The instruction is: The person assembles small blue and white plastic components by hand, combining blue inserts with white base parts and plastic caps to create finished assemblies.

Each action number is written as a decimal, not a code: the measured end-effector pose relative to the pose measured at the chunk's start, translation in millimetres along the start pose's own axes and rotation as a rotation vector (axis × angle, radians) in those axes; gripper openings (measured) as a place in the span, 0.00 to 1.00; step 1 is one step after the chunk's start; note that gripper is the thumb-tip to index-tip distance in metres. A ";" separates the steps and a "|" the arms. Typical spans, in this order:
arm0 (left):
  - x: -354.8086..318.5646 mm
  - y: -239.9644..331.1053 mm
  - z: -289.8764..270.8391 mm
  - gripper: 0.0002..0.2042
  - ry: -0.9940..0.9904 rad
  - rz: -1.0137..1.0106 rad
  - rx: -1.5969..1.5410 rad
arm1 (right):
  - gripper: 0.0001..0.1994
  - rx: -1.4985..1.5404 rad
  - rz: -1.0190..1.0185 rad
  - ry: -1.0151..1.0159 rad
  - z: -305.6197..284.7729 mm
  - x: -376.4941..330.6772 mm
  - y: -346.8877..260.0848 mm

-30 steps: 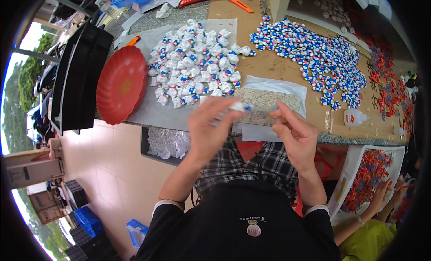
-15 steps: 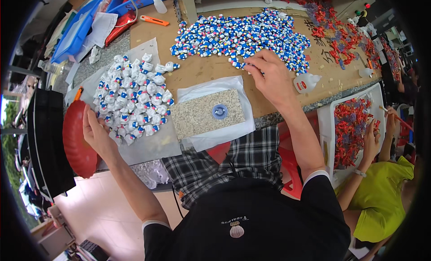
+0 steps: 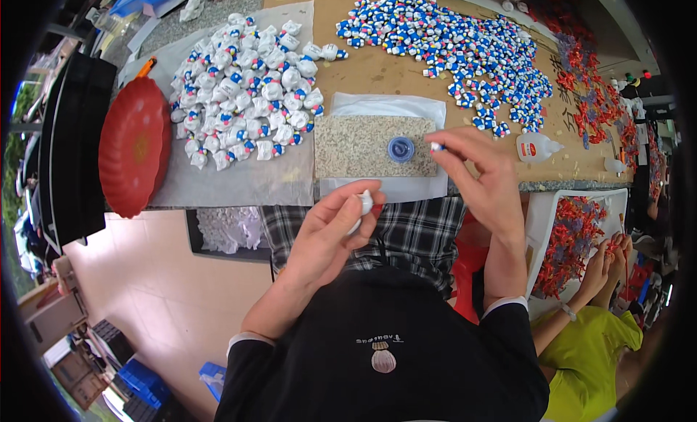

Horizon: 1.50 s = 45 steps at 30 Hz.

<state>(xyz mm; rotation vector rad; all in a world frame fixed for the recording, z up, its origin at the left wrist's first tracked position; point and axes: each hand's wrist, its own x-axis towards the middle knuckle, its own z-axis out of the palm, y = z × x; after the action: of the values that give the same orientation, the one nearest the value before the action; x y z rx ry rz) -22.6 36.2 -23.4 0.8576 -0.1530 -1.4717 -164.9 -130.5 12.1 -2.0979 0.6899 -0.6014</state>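
Observation:
Close to the table's front edge, my left hand (image 3: pixel 327 237) pinches a small white figurine piece (image 3: pixel 365 202). My right hand (image 3: pixel 483 175) grips a tiny blue-and-white figurine part (image 3: pixel 436 147) between thumb and fingertips, just right of a small round cup with bluish contents (image 3: pixel 400 150). That cup stands on a speckled stone slab (image 3: pixel 348 142), which lies over a white sheet (image 3: pixel 392 105). On the left, many white figurines with blue-and-pink parts (image 3: pixel 247 95) cover a pale sheet (image 3: pixel 290 186). A wide spread of small blue-and-white parts (image 3: pixel 450 44) fills the back of the table.
A red scalloped dish (image 3: pixel 134 150) is at the left edge, beside an orange-handled tool (image 3: pixel 147 67). A white squeeze bottle (image 3: pixel 537 148) lies right of my right hand. Further right, another person's hands (image 3: pixel 599 266) work over a white tray (image 3: pixel 546 226) of red-and-purple pieces.
My left hand has left the white pile's edge and come to the front middle with a white piece. My right hand has drawn back from the blue-and-white spread toward the cup, holding one part.

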 end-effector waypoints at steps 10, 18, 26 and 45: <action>2.9 -10.4 3.8 0.20 -0.015 -0.052 -0.006 | 0.09 -0.097 -0.045 0.122 20.1 -18.1 -0.1; -3.9 -13.4 -11.3 0.17 0.005 0.054 0.260 | 0.08 -0.325 -0.233 0.015 27.6 1.7 8.7; -3.2 -7.6 -18.4 0.17 -0.048 -0.025 -0.065 | 0.06 -0.336 -0.235 -0.057 34.2 9.1 8.3; 14.2 -24.7 -14.2 0.14 0.067 0.202 0.119 | 0.07 0.668 0.300 -0.113 38.7 -28.1 -0.5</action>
<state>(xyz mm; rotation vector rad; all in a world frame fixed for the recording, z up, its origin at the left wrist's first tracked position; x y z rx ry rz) -32.0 32.4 -53.5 0.9583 -0.2719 -1.2529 -161.2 -90.2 -13.3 -1.3674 0.6160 -0.4570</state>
